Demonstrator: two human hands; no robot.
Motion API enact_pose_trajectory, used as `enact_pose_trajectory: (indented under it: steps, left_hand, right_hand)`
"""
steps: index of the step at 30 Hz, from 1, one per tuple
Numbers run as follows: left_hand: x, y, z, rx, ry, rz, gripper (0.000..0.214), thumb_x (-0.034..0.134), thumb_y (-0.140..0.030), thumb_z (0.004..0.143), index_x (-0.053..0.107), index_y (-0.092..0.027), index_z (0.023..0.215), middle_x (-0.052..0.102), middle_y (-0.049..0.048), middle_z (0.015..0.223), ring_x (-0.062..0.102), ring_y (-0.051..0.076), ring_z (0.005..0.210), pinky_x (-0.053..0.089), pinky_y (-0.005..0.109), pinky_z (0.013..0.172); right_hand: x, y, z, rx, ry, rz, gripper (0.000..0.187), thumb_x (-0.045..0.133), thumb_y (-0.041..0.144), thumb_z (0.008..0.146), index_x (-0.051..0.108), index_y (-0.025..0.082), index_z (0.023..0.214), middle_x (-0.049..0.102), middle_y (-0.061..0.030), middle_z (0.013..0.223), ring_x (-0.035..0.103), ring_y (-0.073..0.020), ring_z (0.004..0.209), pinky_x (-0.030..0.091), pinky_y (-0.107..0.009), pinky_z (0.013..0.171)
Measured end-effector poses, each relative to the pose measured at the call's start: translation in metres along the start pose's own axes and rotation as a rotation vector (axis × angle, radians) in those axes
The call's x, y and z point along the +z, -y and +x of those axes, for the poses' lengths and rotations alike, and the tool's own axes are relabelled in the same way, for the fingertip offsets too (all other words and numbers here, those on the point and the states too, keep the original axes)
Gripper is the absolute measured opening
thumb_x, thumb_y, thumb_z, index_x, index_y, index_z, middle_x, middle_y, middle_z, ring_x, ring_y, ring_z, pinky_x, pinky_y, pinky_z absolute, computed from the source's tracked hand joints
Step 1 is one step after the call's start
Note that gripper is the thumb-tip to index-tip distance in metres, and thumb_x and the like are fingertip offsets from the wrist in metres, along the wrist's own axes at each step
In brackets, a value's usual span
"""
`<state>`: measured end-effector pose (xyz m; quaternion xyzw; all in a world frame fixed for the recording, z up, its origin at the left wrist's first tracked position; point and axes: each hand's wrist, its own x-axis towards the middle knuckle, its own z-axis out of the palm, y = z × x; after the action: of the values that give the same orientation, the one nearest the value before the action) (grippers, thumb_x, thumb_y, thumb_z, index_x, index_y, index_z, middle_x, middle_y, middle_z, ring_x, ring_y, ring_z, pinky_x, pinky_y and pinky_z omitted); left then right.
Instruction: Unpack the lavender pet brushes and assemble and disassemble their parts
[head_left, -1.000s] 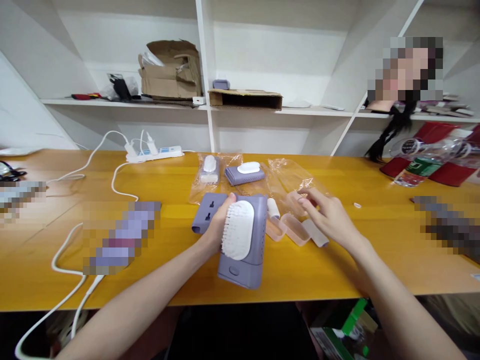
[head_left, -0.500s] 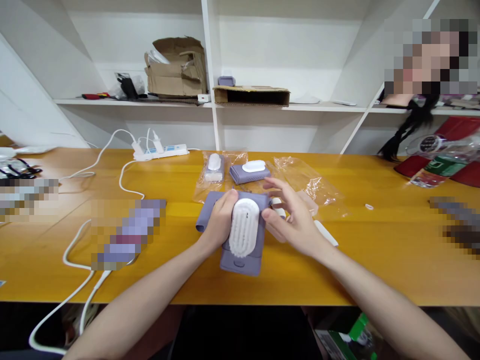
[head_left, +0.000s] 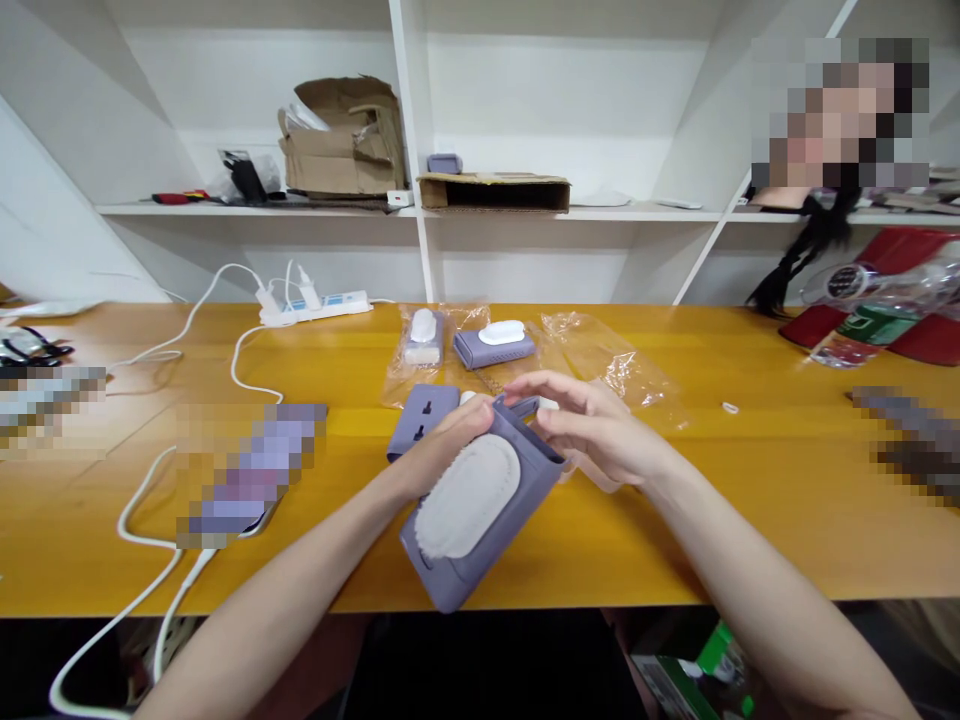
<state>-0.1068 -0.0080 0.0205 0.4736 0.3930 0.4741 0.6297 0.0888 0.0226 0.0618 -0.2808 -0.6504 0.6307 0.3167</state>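
A purple plastic box (head_left: 519, 508) with a white ribbed oval pad (head_left: 469, 498) hangs tilted above the desk's front part. My left hand (head_left: 448, 440) grips it along its upper left side, thumb near the rim. Its hollow end points up and to the right. My right hand (head_left: 611, 432) is at that end, fingers curved and apart from the thumb; whether the fingertips touch the rim I cannot tell. Behind my left hand lies a purple piece with keyhole slots (head_left: 426, 412). A small white part shows partly behind the hands.
Farther back sit a purple box with a white pad (head_left: 491, 347) and a smaller bagged one (head_left: 423, 338). Clear plastic wrap (head_left: 626, 365) spreads to the right. A phone (head_left: 259, 470) with a cable, a power strip (head_left: 322, 306) and a bottle (head_left: 862, 330) surround them. Another person is at right.
The purple box has turned, its bottom swinging left and nearer to me, so the hollow end now shows. My right hand has moved slightly closer to that end.
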Motion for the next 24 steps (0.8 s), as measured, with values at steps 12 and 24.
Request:
enact_pose_trajectory:
  steps: [12, 24]
  left_hand:
    - [-0.002, -0.005, -0.008, 0.026, 0.297, -0.035, 0.07, 0.058, -0.077, 0.064, 0.065, -0.022, 0.106, 0.065, 0.0035, 0.081, 0.062, 0.017, 0.075, 0.044, 0.027, 0.075]
    - [-0.009, 0.008, -0.006, -0.256, 0.279, -0.23, 0.067, 0.059, -0.079, 0.06, 0.069, -0.015, 0.079, 0.071, 0.0066, 0.072, 0.062, 0.015, 0.056, 0.045, 0.024, 0.055]
  right_hand:
    - [0.017, 0.01, -0.013, -0.22, 0.007, -0.221, 0.028, 0.066, 0.027, 0.08, 0.058, 0.023, 0.106, 0.059, 0.0002, 0.084, 0.052, -0.0094, 0.062, 0.042, -0.024, 0.054]
    - [0.029, 0.009, 0.005, -0.036, 0.155, -0.13, 0.013, 0.064, 0.021, 0.077, 0.064, 0.019, 0.09, 0.066, 0.0029, 0.072, 0.056, -0.0065, 0.05, 0.046, -0.019, 0.047]
